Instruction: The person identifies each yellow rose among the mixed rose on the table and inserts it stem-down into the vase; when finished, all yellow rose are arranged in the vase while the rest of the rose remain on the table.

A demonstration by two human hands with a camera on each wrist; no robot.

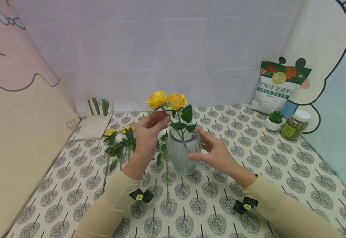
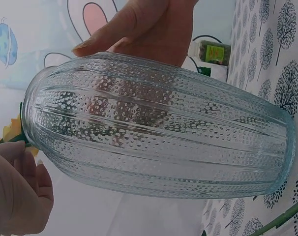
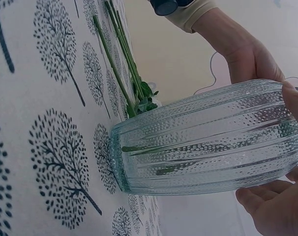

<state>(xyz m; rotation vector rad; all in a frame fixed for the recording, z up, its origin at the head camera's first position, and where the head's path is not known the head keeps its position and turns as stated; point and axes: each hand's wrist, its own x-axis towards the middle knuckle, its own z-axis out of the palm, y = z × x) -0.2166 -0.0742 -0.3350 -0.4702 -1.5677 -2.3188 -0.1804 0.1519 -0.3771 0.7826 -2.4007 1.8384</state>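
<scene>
A ribbed clear glass vase (image 1: pixel 183 157) stands upright on the patterned cloth. My right hand (image 1: pixel 217 153) holds it at its right side, thumb in front and fingers round the back near the rim. Two yellow roses are in the vase, the left rose (image 1: pixel 156 99) a little higher than the right rose (image 1: pixel 176 101). With thumb and fingertips, my left hand (image 1: pixel 149 135) pinches the left rose's stem just under the bloom, above the vase mouth. Stem ends (image 3: pixel 166 170) show through the glass in the right wrist view.
Left of the vase lie several yellow and white roses (image 1: pixel 120 138), partly behind my left hand. One loose stem (image 1: pixel 167 178) lies beside the vase. Work gloves (image 1: pixel 94 124) lie back left. Back right stand a fertilizer bag (image 1: pixel 275 91), a potted succulent (image 1: pixel 274 123) and a white-lidded jar (image 1: pixel 294 127).
</scene>
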